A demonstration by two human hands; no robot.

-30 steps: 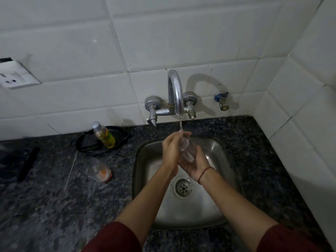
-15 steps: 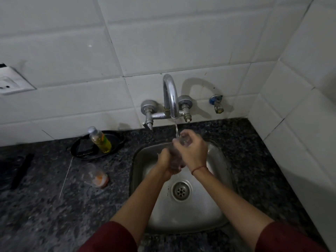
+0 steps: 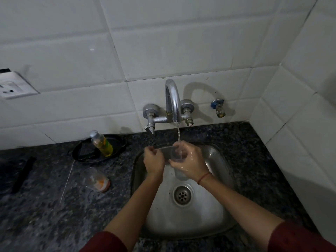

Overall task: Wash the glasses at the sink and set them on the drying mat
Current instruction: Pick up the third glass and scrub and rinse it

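Observation:
My right hand [image 3: 190,161] grips a clear glass [image 3: 177,155] upright over the steel sink [image 3: 221,160], its mouth under the thin stream from the tap [image 3: 172,99]. Just left of the glass, my left hand [image 3: 154,160] hangs loosely curled and holds nothing. A second glass [image 3: 94,179] with orange residue lies on its side on the dark granite counter [image 3: 45,215], left of the sink. No drying mat is in view.
A yellow-green soap bottle [image 3: 101,145] rests in a black dish [image 3: 116,142] at the back left. A black handle [image 3: 23,174] lies at the far left edge. A small valve [image 3: 219,109] juts from the tiled wall. A wall socket [image 3: 12,86] sits upper left.
Both hands were wrapped round the glass, rubbing it. Now the left hand has come off to the left and the right hand holds the glass upright under the stream.

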